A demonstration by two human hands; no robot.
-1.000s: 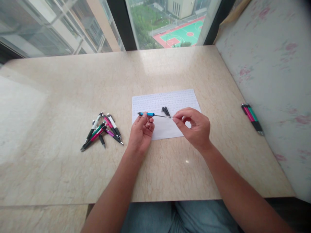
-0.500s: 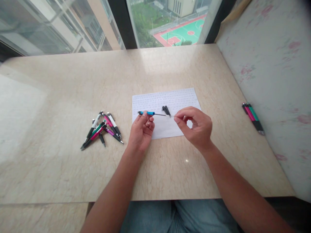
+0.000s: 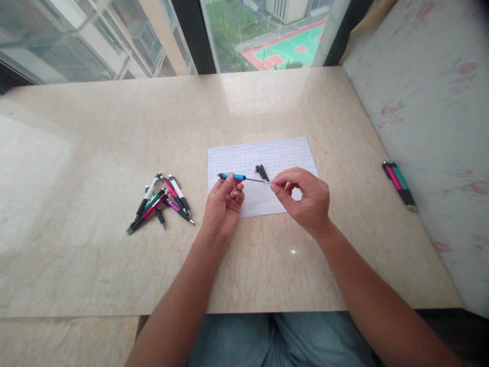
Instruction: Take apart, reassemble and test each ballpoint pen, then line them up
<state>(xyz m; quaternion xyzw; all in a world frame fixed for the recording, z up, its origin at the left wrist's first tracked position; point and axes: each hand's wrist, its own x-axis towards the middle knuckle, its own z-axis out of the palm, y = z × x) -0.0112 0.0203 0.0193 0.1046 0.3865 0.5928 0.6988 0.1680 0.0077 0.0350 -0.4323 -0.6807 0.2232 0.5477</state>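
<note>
My left hand [image 3: 224,203] pinches the blue barrel of a taken-apart pen [image 3: 234,177], held level over a white sheet of paper [image 3: 263,157]. A thin refill [image 3: 256,180] sticks out of the barrel to the right. My right hand [image 3: 305,198] is closed in a pinch at the refill's tip; whether something small sits between those fingers is too fine to see. A black pen part [image 3: 262,172] lies on the paper just behind the refill.
A heap of several pens [image 3: 160,203] lies on the marble table [image 3: 114,255] to the left. Two more pens, pink and green [image 3: 398,184], rest at the right edge against a flowered wall. A window runs along the table's far side.
My right hand's fingertips have closed in on the refill's tip. The view has shifted slightly. The left hand keeps its hold on the blue barrel.
</note>
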